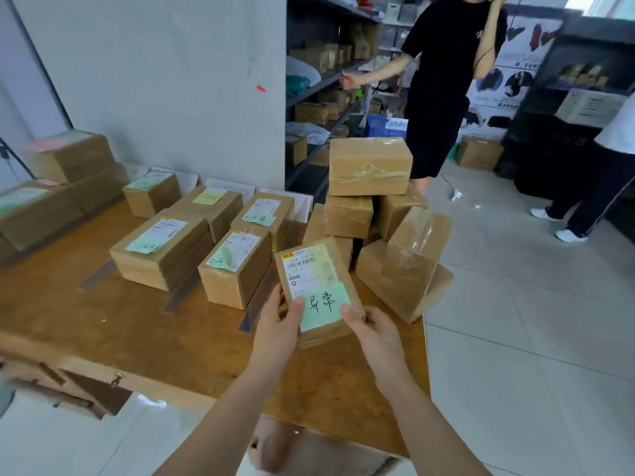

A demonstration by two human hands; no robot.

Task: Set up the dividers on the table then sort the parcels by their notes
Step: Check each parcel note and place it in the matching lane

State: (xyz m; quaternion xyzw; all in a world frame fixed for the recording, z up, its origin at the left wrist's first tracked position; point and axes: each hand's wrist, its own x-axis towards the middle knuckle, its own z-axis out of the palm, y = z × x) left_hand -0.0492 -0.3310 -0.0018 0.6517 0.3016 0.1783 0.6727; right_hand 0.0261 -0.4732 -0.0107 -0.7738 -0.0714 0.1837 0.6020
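Observation:
Both my hands hold a small brown parcel above the table's near right part. It carries a white shipping label and a green handwritten note. My left hand grips its left edge with the thumb on top. My right hand grips its lower right corner. On the wooden table lie several parcels with green or yellow notes, set in rows between dark divider strips. A pile of unsorted brown parcels stands at the table's right end.
More boxes are stacked at the far left by the wall. A person in black stands behind the pile, near shelves of boxes. Another person's legs are at the right. Tiled floor lies to the right.

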